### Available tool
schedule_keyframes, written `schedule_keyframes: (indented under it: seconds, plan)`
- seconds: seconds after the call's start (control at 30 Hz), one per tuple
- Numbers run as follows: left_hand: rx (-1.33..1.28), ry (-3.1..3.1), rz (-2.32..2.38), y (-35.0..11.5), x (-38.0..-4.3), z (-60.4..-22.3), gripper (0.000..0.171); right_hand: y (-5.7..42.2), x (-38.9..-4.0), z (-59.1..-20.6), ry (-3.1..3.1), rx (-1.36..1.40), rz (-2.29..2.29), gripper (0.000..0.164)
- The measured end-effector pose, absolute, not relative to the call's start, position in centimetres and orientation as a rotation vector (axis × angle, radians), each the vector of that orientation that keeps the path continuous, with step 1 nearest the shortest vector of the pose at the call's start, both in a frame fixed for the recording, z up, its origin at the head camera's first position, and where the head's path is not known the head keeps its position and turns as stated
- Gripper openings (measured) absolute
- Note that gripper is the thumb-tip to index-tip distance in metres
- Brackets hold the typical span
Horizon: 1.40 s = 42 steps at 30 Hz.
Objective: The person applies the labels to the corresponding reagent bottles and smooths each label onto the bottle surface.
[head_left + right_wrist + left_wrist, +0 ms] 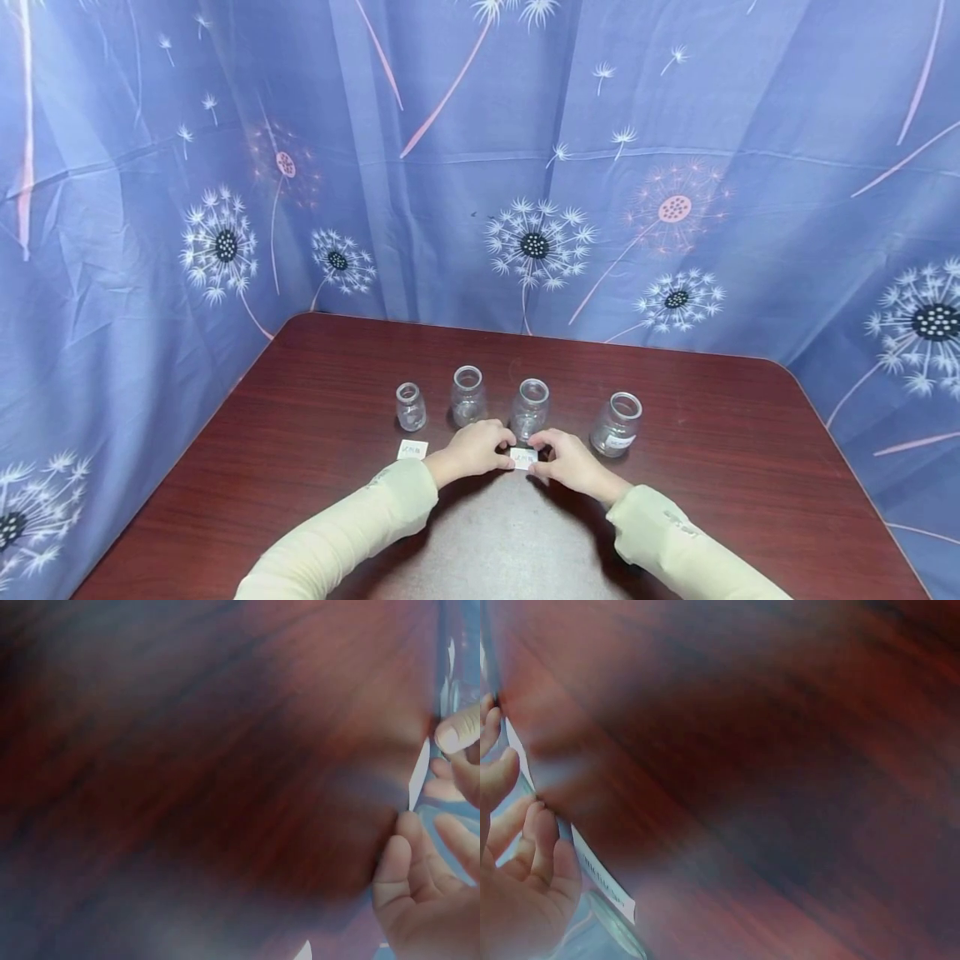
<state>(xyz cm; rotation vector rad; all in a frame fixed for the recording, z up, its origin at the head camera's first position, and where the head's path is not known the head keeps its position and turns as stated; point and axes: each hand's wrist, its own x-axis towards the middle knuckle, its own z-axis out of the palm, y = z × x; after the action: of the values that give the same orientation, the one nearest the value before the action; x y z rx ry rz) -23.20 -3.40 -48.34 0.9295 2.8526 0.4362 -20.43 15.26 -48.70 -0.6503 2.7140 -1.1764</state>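
A small white label card (524, 458) with dark characters lies between both hands, in front of a clear glass jar (530, 408). My left hand (476, 448) pinches its left side, thumb at the near corner and fingers at the far one. My right hand (573, 463) holds the right side the same way. In the left wrist view the left hand (529, 892) has its fingertips at the card's edge (516, 754). The right wrist view shows the right hand's fingers (397, 859) at the card (419, 774).
A second label card (412, 450) lies before the smallest jar (410, 408) on the left. Another glass jar (468, 398) stands behind my left hand. Further right is a wide jar (617, 427) with a label on its side. The dark red wooden table (712, 467) meets a blue curtain (450, 208).
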Motion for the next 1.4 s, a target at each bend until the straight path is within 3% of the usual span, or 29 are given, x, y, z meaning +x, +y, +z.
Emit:
schedule_keyframes:
  seconds: [0.53,1.4]
  plan:
    - [0.807,2.929,0.419,-2.6,-22.8,-48.5,0.021,14.0,-20.4,-49.3,3.022,-0.549,-0.835,0.021]
    - [0.849,2.835,0.469,-2.6,-22.6,-47.7,0.018,14.1,-20.2,-49.0,2.977,-0.577,-0.759,0.02]
